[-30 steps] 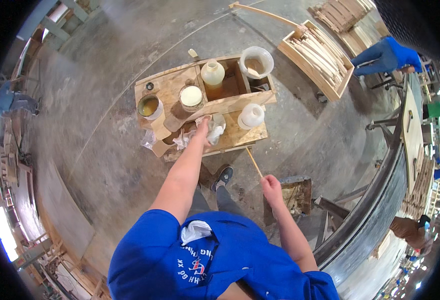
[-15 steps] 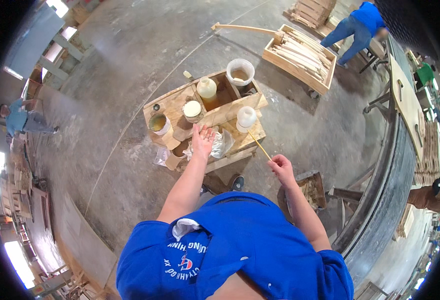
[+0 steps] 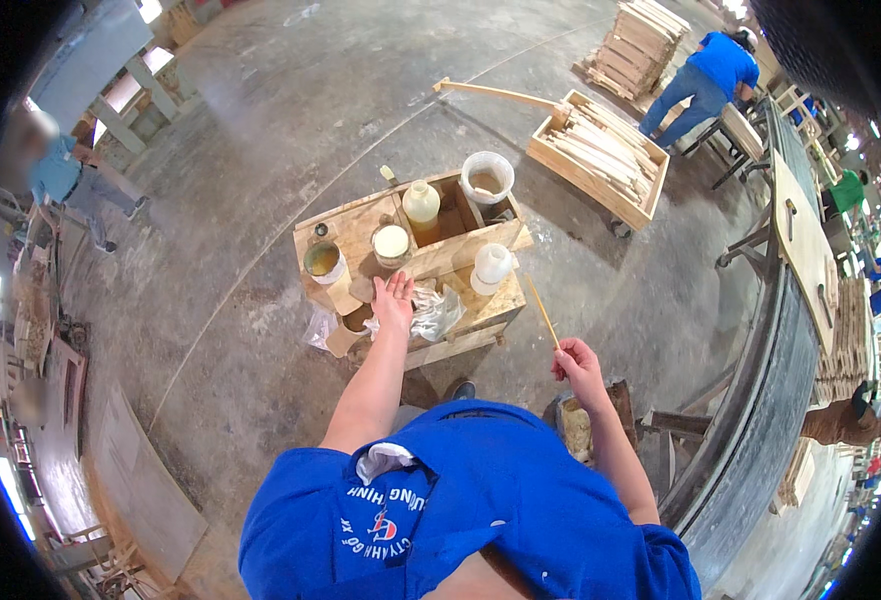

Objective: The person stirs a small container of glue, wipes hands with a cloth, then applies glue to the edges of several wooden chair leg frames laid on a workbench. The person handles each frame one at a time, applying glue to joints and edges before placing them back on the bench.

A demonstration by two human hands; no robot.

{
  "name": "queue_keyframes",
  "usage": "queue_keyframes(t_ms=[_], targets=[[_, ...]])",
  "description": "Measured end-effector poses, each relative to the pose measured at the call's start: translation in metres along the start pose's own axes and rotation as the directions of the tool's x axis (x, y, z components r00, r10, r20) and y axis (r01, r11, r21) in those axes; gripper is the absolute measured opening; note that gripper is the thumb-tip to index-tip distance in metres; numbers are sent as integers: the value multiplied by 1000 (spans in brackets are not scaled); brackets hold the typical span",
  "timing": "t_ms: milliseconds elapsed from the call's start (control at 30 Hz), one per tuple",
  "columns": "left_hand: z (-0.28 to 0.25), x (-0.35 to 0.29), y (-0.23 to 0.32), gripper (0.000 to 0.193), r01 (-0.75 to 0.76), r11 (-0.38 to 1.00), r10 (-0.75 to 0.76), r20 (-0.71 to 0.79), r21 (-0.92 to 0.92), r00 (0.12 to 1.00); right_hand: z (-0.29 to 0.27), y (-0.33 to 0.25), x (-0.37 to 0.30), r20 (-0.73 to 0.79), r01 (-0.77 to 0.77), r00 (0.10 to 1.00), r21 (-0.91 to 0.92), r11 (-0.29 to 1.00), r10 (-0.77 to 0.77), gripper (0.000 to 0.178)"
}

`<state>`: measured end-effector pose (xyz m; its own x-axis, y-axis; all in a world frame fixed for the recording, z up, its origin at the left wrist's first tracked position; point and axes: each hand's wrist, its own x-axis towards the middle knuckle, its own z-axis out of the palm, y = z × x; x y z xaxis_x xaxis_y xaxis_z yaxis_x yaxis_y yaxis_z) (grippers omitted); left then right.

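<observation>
My left hand is stretched out with its fingers apart and holds nothing. It hovers over the near side of a wooden box-like stand, beside a crumpled white rag. My right hand pinches one end of a thin yellow stick, whose far end points up to the left. Near that end is a white plastic bottle. Also on the stand are a jar with pale contents, a tub of amber liquid, a translucent bottle and a white bucket.
Beyond the stand, a wheeled wooden cart holds many pale wood strips. A long conveyor-like table runs along my right. A bent-over person in blue works at the back right; another person is at the left.
My right hand has drawn back slightly toward me, and the stick's far end has moved away from the white bottle. The person at the left appears closer. My left hand stays open.
</observation>
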<state>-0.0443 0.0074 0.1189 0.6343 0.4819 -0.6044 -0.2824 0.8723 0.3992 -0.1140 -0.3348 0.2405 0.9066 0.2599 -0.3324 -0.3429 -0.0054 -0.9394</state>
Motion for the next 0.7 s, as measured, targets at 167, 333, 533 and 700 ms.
queue_keyframes(t_ms=[167, 333, 533, 700], targets=[[-13, -15, 8, 42, -19, 1000, 21, 69, -24, 997, 12, -11, 9, 91, -35, 995, 30, 999, 32, 10], [-4, -52, 17, 24, 176, 946, -240, 224, 273, 945, -2, -3, 28, -162, 156, 964, -303, 940, -212, 18], [32, -98, 47, 24, 240, 673, -643, 392, 700, 658, 36, -12, -13, -233, 155, 937, -388, 908, -259, 18], [45, -109, 66, 27, 260, 530, -770, 330, 807, 545, 79, -9, -93, -334, 172, 903, -295, 940, -270, 16]])
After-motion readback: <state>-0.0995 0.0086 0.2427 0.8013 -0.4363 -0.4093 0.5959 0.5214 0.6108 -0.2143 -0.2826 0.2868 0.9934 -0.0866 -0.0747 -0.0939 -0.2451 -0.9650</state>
